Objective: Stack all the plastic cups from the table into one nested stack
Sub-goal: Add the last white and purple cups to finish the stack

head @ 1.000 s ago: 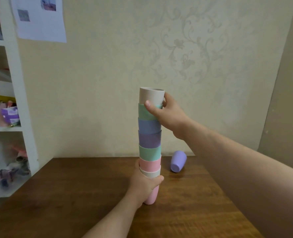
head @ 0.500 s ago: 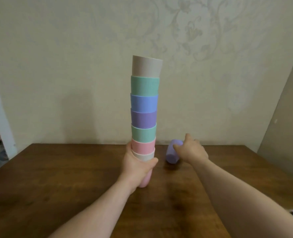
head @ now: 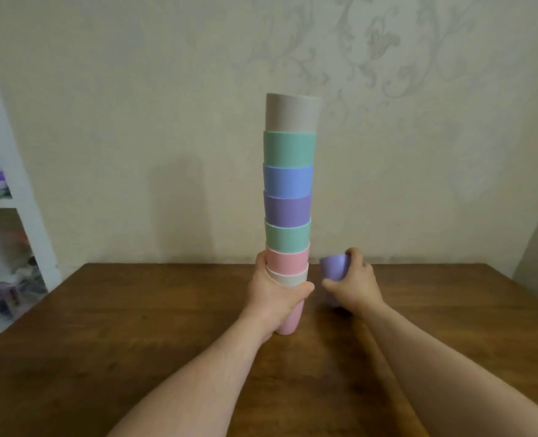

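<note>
Item, largest first: a brown wooden table point(head: 173, 326), set against a pale patterned wall, bore all that concerned us. Next, a tall nested stack of plastic cups point(head: 288, 212) stood upright on the table near its middle; we counted eight cups showing, from a beige one at the top down through green, blue, purple, green, pink and white to a pink one at the base. Our left hand point(head: 277, 294) was wrapped closed around the lowest part of that stack, thumb across the white cup, steadying it. Our right hand point(head: 354, 283), just beside the stack, had its fingers curled shut around a single small lilac plastic cup point(head: 334, 268), which was tipped with its mouth toward the stack; whether it had left the tabletop we could not tell. We saw no other loose cup on the visible table. We judged the task nearly complete: eight cups nested, one in hand and left to be carried up and seated in the beige top cup.
</note>
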A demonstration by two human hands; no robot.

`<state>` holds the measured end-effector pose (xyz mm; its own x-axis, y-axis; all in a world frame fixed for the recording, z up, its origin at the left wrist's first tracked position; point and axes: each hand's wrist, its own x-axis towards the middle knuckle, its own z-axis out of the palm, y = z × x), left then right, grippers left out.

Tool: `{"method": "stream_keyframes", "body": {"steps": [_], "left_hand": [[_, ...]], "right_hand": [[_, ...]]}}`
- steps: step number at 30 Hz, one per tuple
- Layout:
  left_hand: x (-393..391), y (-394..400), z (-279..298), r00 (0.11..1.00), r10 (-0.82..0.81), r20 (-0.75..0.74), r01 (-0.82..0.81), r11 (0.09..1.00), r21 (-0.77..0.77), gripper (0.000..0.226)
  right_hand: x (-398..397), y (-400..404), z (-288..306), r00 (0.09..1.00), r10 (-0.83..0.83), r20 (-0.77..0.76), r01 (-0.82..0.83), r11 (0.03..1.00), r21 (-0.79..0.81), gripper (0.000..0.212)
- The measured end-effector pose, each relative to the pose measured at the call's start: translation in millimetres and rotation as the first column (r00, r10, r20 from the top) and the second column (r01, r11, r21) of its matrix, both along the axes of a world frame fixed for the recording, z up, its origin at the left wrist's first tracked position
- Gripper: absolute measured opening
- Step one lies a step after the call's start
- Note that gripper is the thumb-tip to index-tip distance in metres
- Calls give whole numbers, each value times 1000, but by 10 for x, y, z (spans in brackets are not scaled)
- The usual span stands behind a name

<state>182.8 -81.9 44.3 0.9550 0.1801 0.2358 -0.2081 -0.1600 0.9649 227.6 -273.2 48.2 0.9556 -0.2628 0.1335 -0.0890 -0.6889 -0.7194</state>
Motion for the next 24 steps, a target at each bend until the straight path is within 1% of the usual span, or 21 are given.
{"method": "stream_keyframes", "body": {"steps": [2,4,6,8,12,14,16,18,19,20,21,23,24], "left_hand": [[-57,20,27,1000,-13,-13,13,1000,3,87],[-137,46,42,999,-24,-31,24,1000,7,87],[-242,81,45,999,-26,-39,26,1000,3,86],[-371,124,54,999,-19,-41,20,1000,2,85],[-621,203,57,998,-34,-49,33,999,-13,84],[-723,231,51,998,-28,-51,28,999,-17,86],[-805,244,46,998,-24,-50,23,1000,-18,89],[-875,249,54,998,-19,-61,18,1000,-18,90],[-907,250,63,997,-16,-72,15,1000,-18,90],[-939,252,77,996,-14,-84,13,1000,-17,88],[-966,255,83,995,-21,-94,19,1000,-14,87],[-1004,266,77,993,-40,-110,42,999,15,90],[-1019,274,75,992,-45,-114,49,998,30,93]], "right_hand": [[-241,24,-78,993,89,75,-87,996,-38,102],[-466,36,-176,984,130,121,-122,990,-69,101],[-666,55,-265,980,98,175,-92,995,-44,100],[-839,79,-296,980,31,194,-38,999,30,102],[-1079,121,-178,991,-66,117,43,981,191,109],[-1123,144,30,985,-113,133,77,965,250,111],[-1129,175,444,966,-159,202,80,933,350,105],[-1135,221,1052,935,-158,317,3,898,439,85],[-1151,247,1392,907,-147,394,-52,890,452,73],[-1180,292,1749,871,-137,473,-109,882,457,65],[-1217,346,2081,823,-129,553,-168,875,454,66],[-1324,507,2682,730,-115,673,-277,851,446,82],[-1379,595,2911,704,-99,703,-328,833,446,89]]}}
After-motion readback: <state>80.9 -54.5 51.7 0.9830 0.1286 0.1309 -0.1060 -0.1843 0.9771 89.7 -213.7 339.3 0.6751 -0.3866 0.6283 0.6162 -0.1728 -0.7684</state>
